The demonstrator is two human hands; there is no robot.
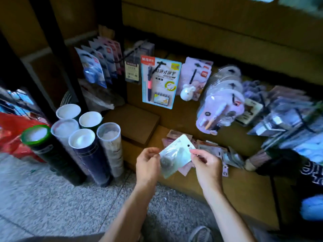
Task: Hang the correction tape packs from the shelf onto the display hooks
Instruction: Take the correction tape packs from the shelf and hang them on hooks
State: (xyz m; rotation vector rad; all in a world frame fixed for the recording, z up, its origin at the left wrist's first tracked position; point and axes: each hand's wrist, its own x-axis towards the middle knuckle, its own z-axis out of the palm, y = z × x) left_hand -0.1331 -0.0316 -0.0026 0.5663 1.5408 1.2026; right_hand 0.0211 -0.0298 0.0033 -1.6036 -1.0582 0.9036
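Pack (pixel 176 155) sits between the two hands, held up over the front edge of the shelf (pixel 241 189) — a pale, glossy correction tape card with a small dark hang hole near its upper right corner, tilted so that corner points up and away. The left hand (pixel 147 165) pinches the card's left edge, thumb and fingers curled round it. The right hand (pixel 206 163) grips the right edge just under the hole, fingertips closed on the card. Both forearms reach in from the bottom of the view.

Directly behind the held card, more packs (pixel 216 151) lie in a loose flat heap on the shelf, pink and pale ones overlapping; the picture is too blurred to count them. To the left of the heap a brown box (pixel 134 123) rests on the shelf.

Above, goods hang on hooks (pixel 158 64) along the brown back panel: a blue pen card (pixel 160 82) in the middle, a row of blue and white cards (pixel 97 65) to its left, pink cards (pixel 195 75) with a small white toy to its right, and lilac blister packs (pixel 222 105) further right. The far right of the display is smeared by motion.

On the speckled floor (pixel 52 206) to the left stand six tall tubes (pixel 83 142) with pale lids, bunched together — a red bag (pixel 12 131) lies just behind them.
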